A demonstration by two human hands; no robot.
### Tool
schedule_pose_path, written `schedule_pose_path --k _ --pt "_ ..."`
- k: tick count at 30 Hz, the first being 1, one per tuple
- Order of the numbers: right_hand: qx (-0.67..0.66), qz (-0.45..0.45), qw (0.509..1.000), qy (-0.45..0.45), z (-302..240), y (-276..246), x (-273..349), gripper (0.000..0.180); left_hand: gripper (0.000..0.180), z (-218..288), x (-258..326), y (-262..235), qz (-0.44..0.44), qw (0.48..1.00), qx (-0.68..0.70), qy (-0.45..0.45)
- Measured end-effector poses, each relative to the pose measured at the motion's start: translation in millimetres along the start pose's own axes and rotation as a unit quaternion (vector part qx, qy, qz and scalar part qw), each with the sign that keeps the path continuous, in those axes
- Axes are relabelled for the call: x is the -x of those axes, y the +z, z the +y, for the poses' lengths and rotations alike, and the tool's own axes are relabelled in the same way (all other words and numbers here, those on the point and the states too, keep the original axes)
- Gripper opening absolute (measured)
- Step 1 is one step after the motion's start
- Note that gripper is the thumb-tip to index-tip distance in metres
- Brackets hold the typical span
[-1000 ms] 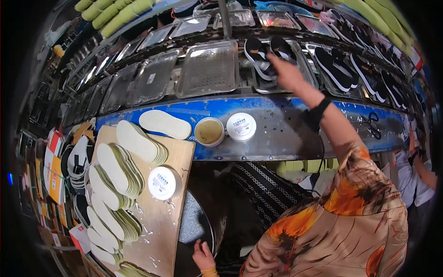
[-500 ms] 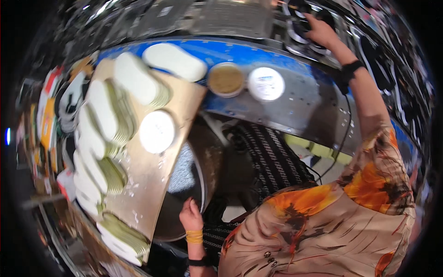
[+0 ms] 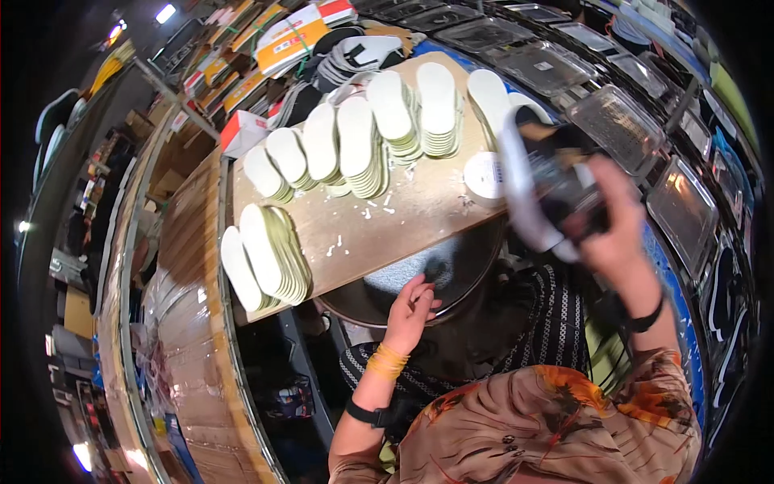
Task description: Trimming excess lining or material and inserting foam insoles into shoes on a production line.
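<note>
"Left of the right hand and its grip, what takes up most room?"

"That wooden board. Lower left of the grip, a dark round basin sits partly under it."

"And farther left?"

"Pale insoles in stacks, mostly along the board's far edge, two at its left end."

"What's in the grip itself?"

"White-soled black footwear, held at the board's right end. Thumb and fingers are clasped around it; blur keeps me from telling one shoe or two."

"Just left of that?"

"White tub, on the board. The left hand, lower left of the grip, hangs half-curled by the basin's rim, nothing visible in it."
</note>
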State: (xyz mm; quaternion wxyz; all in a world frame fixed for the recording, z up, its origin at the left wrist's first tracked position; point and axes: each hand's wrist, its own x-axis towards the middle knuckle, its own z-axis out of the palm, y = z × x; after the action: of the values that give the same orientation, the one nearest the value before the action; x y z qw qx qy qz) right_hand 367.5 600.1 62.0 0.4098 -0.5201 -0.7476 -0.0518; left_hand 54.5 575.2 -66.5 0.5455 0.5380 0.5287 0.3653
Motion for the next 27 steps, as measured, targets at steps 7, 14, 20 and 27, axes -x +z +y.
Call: schedule_pose_path --k 7,14,20,27 --pt "-0.21 -0.43 0.838 -0.263 -133 138 51 0.071 0.054 -18 40 -40 0.212 0.953 0.216 -0.029" --pt "-0.335 -0.406 0.85 0.015 -113 138 63 0.065 0.027 -7 45 -78 0.296 0.905 -0.304 0.033" --pt "-0.45 -0.423 0.702 0.354 -73 114 32 0.045 0.046 23 -9 -30 0.154 0.872 -0.464 -0.036" --pt "-0.578 -0.266 0.635 0.437 -29 129 47 0.038 0.028 -26 3 -72 0.167 0.925 -0.33 0.089"
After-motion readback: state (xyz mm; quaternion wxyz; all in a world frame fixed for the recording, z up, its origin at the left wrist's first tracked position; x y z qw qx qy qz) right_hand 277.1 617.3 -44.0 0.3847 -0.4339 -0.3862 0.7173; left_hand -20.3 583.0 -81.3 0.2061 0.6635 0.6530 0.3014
